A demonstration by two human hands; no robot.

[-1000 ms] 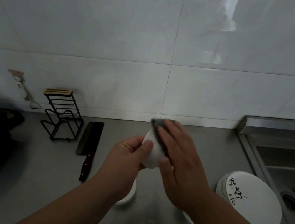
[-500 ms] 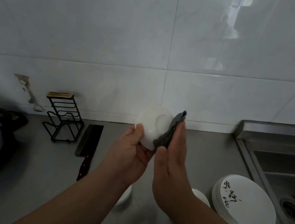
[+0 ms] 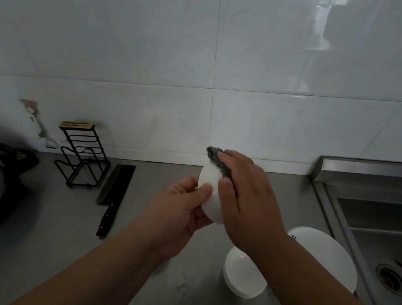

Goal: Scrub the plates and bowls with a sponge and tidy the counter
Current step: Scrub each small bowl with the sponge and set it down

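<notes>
Left hand [image 3: 179, 210] holds a small white bowl [image 3: 210, 194] on edge above the worktop [image 3: 50, 220], thumb on its face. Right hand [image 3: 243, 194] presses a grey sponge [image 3: 217, 160] against the bowl. Below: another white bowl [image 3: 244, 274], plate stack [image 3: 331, 259] beside the sink [image 3: 388, 237]. Cleaver [image 3: 115, 191] lies flat near a wire rack [image 3: 82, 156].

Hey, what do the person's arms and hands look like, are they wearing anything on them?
Both forearms are bare as far as the picture shows: no sleeves in view. The left hand and right hand have no gloves, and no rings, watch or bracelets show. The nails that show are short.
</notes>
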